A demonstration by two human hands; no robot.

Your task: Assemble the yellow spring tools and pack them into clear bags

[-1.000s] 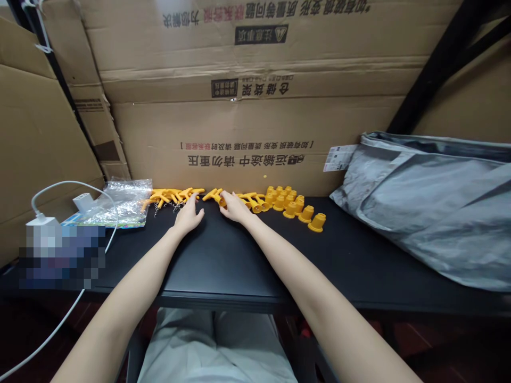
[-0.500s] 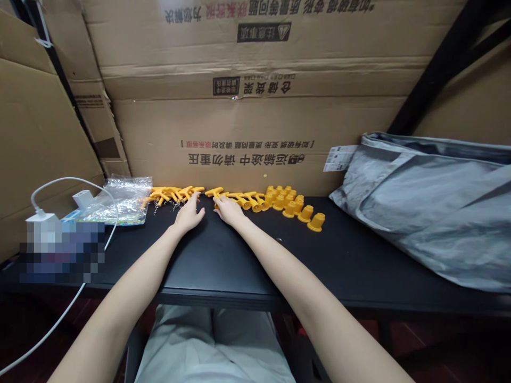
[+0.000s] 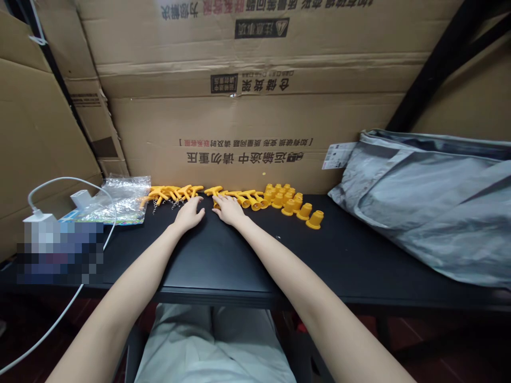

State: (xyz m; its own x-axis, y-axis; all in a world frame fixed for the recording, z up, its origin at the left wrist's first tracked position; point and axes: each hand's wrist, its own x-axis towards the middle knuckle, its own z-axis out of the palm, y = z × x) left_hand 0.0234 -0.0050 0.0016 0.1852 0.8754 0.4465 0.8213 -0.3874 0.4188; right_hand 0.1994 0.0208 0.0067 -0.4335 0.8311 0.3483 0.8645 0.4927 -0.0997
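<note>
Comparing views, we are finding our right hand (image 3: 230, 211) farther left than a second ago, its yellow T-handled piece (image 3: 213, 190) lying at the left end of the capped row (image 3: 249, 194); we are judging this an alignment step. That hand is curling over the piece (whether gripping, we are not able to tell). Our left hand (image 3: 187, 214) is resting half-open, apparently empty, beside the bare corkscrews (image 3: 184, 191).
</note>
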